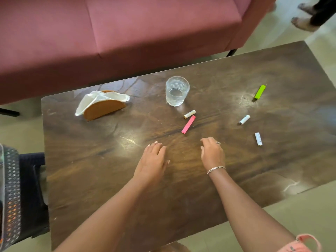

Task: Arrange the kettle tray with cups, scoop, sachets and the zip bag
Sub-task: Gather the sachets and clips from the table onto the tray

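Now both hands hover over the table [91,170], left hand [152,160] and right hand [212,153] loosely spread, holding nothing.

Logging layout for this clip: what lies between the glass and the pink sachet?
Head view: a small white-and-gold sachet lies between the glass and the pink sachet, near the pink one's far end.

A clear textured glass cup [177,90] stands upright, mouth up, well beyond the left hand [154,158] and right hand [212,153]. A pink stick sachet [188,124] lies flat and slanted just beyond the gap between the hands, with a short cream sachet [189,114] beside its far end. To the right of the right hand lies a flat white sachet [258,139]; beyond it are a rounded white sachet [244,119] and, farthest out, a green sachet [260,92].
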